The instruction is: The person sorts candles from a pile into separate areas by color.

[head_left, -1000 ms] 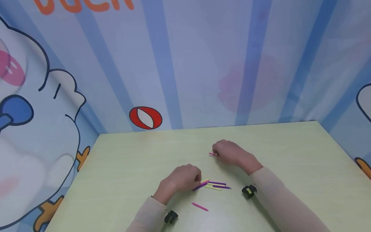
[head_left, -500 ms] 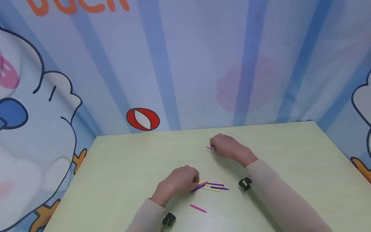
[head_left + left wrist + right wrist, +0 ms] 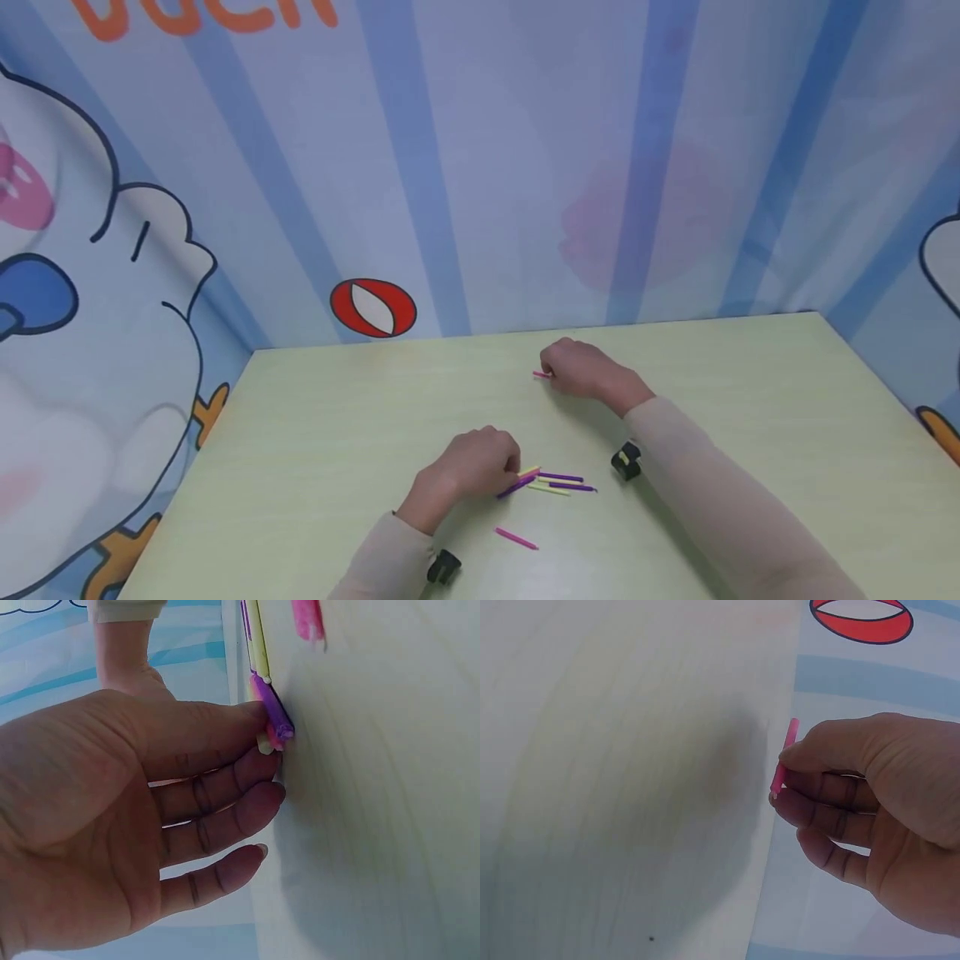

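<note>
My right hand (image 3: 588, 371) is out over the far part of the table. Its thumb and fingers pinch a thin pink candle (image 3: 790, 733), which pokes out on both sides of the thumb tip. Nearer to me, my left hand (image 3: 474, 463) is low at the left end of a small heap of candles. Thumb and index finger pinch the candle ends there, a purple candle (image 3: 273, 709) among them. Several purple and yellow candles (image 3: 551, 490) fan out to the right of these fingers. A single pink candle (image 3: 517, 539) lies apart, closer to me.
The pale yellow table (image 3: 360, 400) meets a blue striped backdrop (image 3: 510, 167) along its far edge. A large cartoon figure (image 3: 90, 400) is printed on the left side. Each wrist carries a small black device (image 3: 444, 567).
My right hand has slid farther back across the table with the pink candle. The left hand stays at the heap, and the loose candles lie as before.
</note>
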`<state>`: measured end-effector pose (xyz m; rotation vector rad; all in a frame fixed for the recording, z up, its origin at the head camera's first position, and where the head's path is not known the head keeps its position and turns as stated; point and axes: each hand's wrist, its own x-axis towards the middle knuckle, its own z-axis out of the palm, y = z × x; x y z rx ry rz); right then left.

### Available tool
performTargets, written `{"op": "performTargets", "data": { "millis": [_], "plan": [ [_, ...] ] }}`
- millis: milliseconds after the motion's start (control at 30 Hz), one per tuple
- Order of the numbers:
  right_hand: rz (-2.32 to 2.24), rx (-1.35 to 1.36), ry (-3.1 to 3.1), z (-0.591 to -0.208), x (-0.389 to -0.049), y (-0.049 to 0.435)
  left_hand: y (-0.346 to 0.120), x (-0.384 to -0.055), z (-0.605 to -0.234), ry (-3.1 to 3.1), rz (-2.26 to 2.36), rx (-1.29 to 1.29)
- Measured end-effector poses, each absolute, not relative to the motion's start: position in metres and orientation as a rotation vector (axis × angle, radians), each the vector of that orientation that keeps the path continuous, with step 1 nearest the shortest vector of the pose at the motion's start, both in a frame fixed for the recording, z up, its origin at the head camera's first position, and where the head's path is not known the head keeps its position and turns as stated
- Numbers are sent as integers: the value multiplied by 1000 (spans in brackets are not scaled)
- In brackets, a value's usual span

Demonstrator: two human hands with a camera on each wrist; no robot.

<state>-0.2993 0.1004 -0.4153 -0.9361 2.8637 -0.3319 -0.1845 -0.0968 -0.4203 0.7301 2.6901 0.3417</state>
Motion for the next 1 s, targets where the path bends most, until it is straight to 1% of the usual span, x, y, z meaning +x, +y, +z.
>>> {"op": "performTargets", "data": {
  "millis": [600, 1000],
  "plan": [
    [-237, -921, 2858, -411, -314, 86, -95, -184, -418, 2693, 311, 689],
    [-233, -910, 2835, -414, -319, 83, -95, -184, -419, 2675, 348, 642]
  ]
}}
